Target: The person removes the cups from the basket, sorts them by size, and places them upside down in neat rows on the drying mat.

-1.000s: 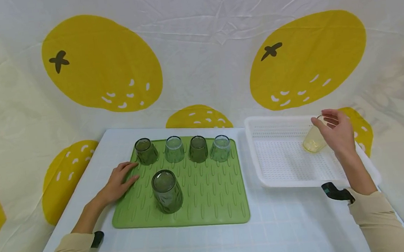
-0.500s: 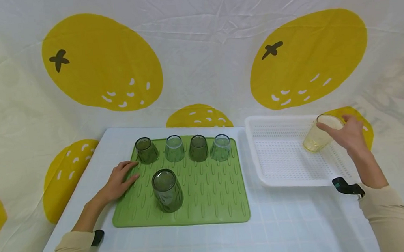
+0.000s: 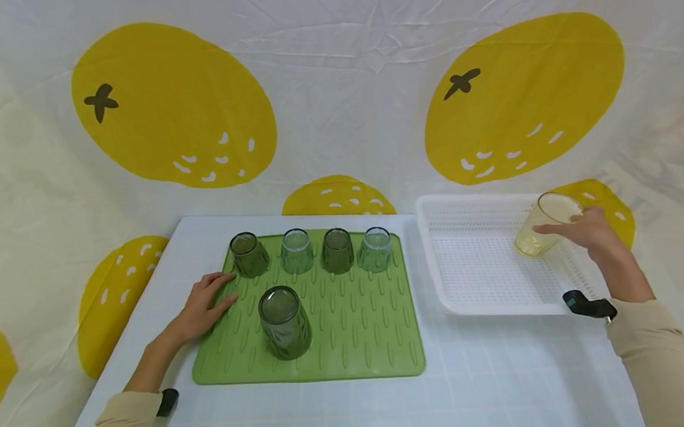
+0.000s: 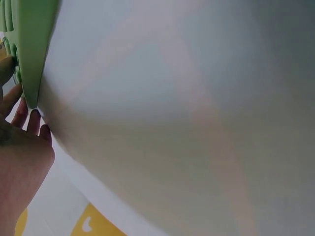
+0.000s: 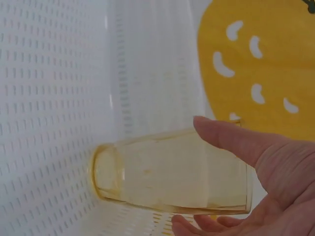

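Note:
At the right, a tall pale-yellow drinking glass (image 3: 533, 230) stands in a white basket (image 3: 438, 286), tilted in the head view. My right hand (image 3: 598, 233) is round its upper part, thumb on the near side and fingers on the far side. In the right wrist view the thumb (image 5: 231, 140) overlaps the glass near its rim, and the fingertips show along the opposite side. My left hand (image 3: 200, 310) rests with loose fingers on the left edge of a green ribbed mat (image 3: 364, 346). Its fingers (image 4: 18, 110) touch the mat's edge in the left wrist view.
Along the back of the mat stand several small upside-down glasses, dark green (image 3: 249, 255) and pale blue-green (image 3: 297, 252) in turn. A taller dark green glass (image 3: 287, 328), also upside down, stands nearer the front. A fruit-print cloth (image 3: 345, 106) hangs behind the table.
My right hand has moved right and a little down from above the yellow glass to round its side. The glass stays in the basket. My left hand has not moved.

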A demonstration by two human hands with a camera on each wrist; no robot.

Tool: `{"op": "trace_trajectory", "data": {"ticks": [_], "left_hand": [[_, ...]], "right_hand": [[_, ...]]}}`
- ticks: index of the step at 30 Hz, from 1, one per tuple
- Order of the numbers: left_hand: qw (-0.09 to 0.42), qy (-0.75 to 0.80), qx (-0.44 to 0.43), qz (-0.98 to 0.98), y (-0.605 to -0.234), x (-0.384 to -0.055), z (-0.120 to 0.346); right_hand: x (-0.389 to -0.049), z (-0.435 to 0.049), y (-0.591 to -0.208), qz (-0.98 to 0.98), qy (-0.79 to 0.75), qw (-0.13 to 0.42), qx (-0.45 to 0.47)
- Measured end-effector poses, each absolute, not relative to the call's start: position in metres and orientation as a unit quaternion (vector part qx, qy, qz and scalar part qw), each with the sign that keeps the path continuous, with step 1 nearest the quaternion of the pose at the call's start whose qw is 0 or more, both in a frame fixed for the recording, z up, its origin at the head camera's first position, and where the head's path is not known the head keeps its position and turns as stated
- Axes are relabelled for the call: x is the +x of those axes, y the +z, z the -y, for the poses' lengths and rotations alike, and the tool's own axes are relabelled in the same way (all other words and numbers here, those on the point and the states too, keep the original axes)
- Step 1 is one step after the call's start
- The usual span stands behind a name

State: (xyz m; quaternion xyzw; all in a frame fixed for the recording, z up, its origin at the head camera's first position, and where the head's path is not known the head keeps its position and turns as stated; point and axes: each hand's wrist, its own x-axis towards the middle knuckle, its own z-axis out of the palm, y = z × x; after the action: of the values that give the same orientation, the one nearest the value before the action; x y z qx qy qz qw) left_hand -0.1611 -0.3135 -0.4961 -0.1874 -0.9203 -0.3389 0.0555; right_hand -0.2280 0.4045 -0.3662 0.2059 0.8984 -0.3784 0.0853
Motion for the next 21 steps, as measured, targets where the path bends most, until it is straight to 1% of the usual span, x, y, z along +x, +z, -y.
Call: {"op": "trace_trajectory", "data": {"ticks": [3, 6, 15, 21], "left_hand": [[0.049, -0.34, -0.185, 0.921, -0.494, -0.16, 0.313], [0.044, -0.34, -0.184, 0.921, -0.493, -0.16, 0.313], [0.045, -0.338, -0.181, 0.922, -0.491, -0.16, 0.312], [0.036, -0.339, -0.178, 0.923, -0.491, -0.161, 0.312]], "right_hand": [[-0.232, -0.41, -0.368, -0.896, -0.373, 0.128, 0.203], [-0.234, -0.416, -0.37, -0.892, -0.383, 0.14, 0.194], [-0.24, -0.419, -0.38, -0.862, -0.46, 0.074, 0.201], [-0.233, -0.414, -0.378, -0.86, -0.469, 0.071, 0.186]]}}
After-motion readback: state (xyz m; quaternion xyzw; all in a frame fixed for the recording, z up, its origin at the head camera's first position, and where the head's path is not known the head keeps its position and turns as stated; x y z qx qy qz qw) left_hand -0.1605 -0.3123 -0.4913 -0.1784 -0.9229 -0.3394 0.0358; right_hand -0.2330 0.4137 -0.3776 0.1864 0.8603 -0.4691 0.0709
